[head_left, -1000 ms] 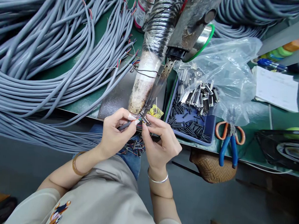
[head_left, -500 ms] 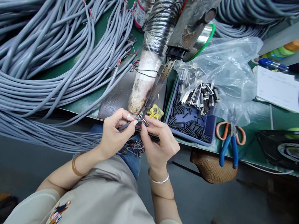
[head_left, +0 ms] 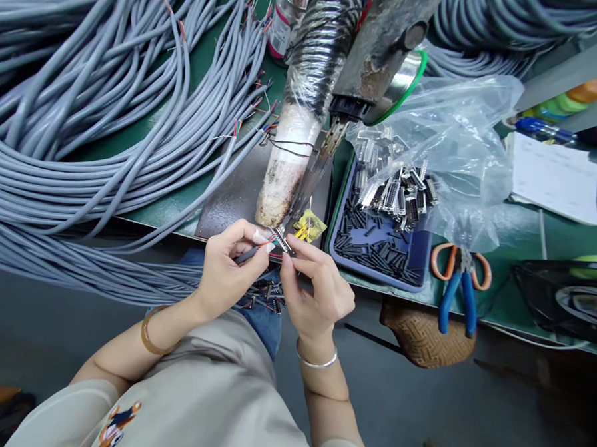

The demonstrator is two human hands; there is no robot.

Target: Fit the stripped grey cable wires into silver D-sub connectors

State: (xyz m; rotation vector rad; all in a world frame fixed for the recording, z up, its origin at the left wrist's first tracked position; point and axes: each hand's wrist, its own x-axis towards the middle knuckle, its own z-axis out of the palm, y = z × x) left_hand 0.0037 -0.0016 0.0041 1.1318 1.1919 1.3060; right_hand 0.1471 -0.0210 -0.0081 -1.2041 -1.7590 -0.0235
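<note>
My left hand (head_left: 235,263) pinches the stripped end of a grey cable (head_left: 247,255), its small coloured wires showing at the fingertips. Between thumb and finger, my right hand (head_left: 314,278) grips one end of a small metal multi-pin connector (head_left: 280,240). The wires meet the connector's pin row; whether they are joined I cannot tell. Just above the connector sits the lower end of a soldering iron tip (head_left: 308,184), pointing down from a fixed holder (head_left: 382,61). A white-wrapped duct hose (head_left: 287,166) ends beside it.
Grey cables (head_left: 106,167) cover the left of the bench. A blue tray (head_left: 423,257) holds connectors (head_left: 403,192) and black sleeves (head_left: 381,258), under a plastic bag (head_left: 463,145). Pliers (head_left: 459,292) lie at the bench edge. A yellow sponge (head_left: 311,225) sits behind my right hand.
The connector has turned and moved slightly clear of the iron tip, so its pin row shows more plainly. My right hand has shifted a little left; my left hand has hardly moved.
</note>
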